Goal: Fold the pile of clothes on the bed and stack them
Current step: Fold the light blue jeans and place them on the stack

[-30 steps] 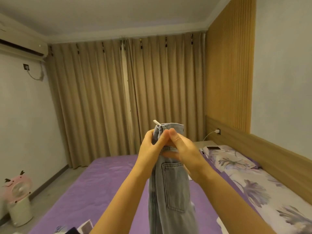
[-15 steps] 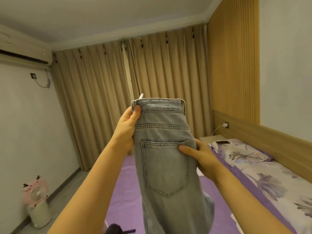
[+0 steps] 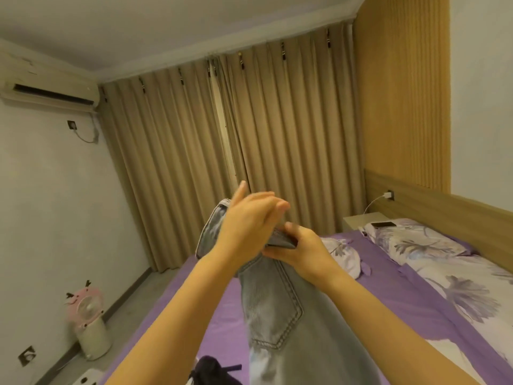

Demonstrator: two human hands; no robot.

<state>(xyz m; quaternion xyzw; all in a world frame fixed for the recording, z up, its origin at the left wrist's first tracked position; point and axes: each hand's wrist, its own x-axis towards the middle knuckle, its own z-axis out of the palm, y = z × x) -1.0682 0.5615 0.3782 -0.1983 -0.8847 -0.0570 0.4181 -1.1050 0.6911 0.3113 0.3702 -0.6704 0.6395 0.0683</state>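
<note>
Across the far wall, long beige curtains (image 3: 249, 134), closed, from ceiling to floor. At right, a ribbed wooden panel (image 3: 402, 93) above a wooden headboard (image 3: 444, 201). Below, a bed (image 3: 200, 315) with purple sheet, reaching from the bottom edge up to the curtains; on its right part a floral quilt (image 3: 458, 295) and a floral pillow (image 3: 416, 240) against the headboard. High on the left wall, an air conditioner (image 3: 50, 93). On the floor at left, a pink fan (image 3: 83, 307) on top of a white bin (image 3: 93, 340).

In the middle, held up in the air above the bed, light grey jeans (image 3: 277, 309), back pocket toward the camera, waistband up and tilted to the left, legs hanging down out of view at the bottom edge. Right hand (image 3: 302, 251) pinching the waistband edge, thumb on top and fingers curled under: grip clamped on the jeans. Left hand (image 3: 249, 223) in front of the waistband, fingers straight and apart, a little blurred, grip not closed on anything; cannot tell if the palm touches the denim.

At the bottom edge, near the jeans, a dark garment (image 3: 213, 370) lying on the bed. Beside the pillow, a small nightstand (image 3: 361, 220); on the pillow, a dark phone (image 3: 384, 224). On the headboard, a white charger (image 3: 387, 194) in the socket.
</note>
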